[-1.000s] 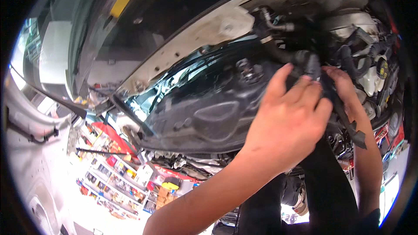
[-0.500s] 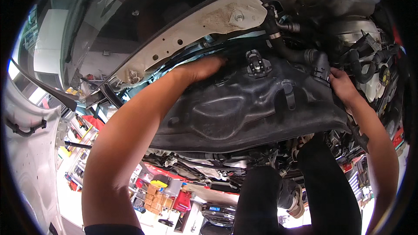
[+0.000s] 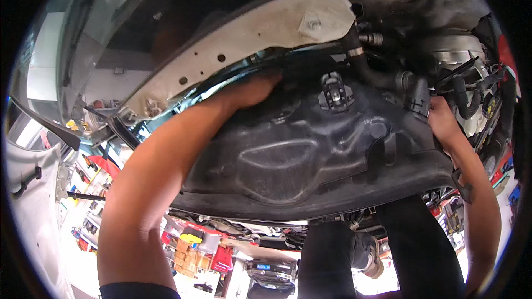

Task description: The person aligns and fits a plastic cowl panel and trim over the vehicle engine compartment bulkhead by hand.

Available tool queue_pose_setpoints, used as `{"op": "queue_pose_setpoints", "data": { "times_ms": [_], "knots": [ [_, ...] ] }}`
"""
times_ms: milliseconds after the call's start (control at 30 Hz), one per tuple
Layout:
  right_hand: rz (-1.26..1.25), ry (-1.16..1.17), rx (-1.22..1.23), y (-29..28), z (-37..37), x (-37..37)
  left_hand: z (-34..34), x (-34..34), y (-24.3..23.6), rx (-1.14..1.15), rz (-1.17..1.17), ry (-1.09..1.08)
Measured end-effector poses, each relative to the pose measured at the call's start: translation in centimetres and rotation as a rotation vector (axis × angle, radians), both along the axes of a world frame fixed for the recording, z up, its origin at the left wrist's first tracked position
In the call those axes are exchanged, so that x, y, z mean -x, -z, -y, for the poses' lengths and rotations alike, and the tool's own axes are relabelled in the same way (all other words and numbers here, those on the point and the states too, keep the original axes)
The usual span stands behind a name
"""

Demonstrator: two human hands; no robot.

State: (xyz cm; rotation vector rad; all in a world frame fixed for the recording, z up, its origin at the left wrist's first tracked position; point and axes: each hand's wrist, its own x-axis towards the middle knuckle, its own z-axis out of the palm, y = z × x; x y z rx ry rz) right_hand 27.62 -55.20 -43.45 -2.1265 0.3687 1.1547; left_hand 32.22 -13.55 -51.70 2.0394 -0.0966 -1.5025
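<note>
A large black moulded engine-bay panel (image 3: 277, 166), creased with raised ribs, stretches across the middle. My left hand (image 3: 257, 89) reaches over to its far upper edge and is closed there, with the fingertips lost in shadow. At the panel's right edge my right hand (image 3: 441, 119) is wrapped round the rim, beside a black hose elbow (image 3: 417, 98); some of its fingers are hidden. A metal latch fitting (image 3: 335, 93) sits on the panel near its upper middle. The near edge of the panel hangs above my legs.
A pale metal beam (image 3: 288, 30) with holes and a bolt crosses behind the panel. Past my right hand are a round silver canister (image 3: 457, 47) and hoses. A white car body part (image 3: 33, 199) stands at left; a red toolbox (image 3: 223, 259) and cardboard boxes (image 3: 188, 257) lie beyond.
The panel's near edge has come lower in view, toward me, covering more of the engine parts beneath. Both hands keep their places on it, and the view has shifted slightly.
</note>
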Motion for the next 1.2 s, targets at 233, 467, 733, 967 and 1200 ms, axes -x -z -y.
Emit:
{"op": "queue_pose_setpoints", "data": {
  "times_ms": [233,467,733,967,1200],
  "knots": [
    [-0.065,0.106,-0.013,-1.5,-0.3,-0.1,-1.6,1.4,5.3,-0.030,-0.075,0.080],
    [-0.164,-0.099,0.438,0.3,1.2,-1.5,-0.4,1.8,3.1,-0.057,0.031,0.076],
    [0.046,-0.076,0.363,0.1,0.3,-0.6,0.2,0.6,1.9,-0.085,0.043,0.077],
    [-0.130,0.020,0.305,-0.1,-1.0,-1.1,-2.4,-1.6,-12.3,-0.290,-0.321,0.087],
    [-0.158,0.144,0.048,2.1,2.0,-1.1,-27.5,14.8,-28.7,-0.392,0.590,-0.485]
  ]
}}
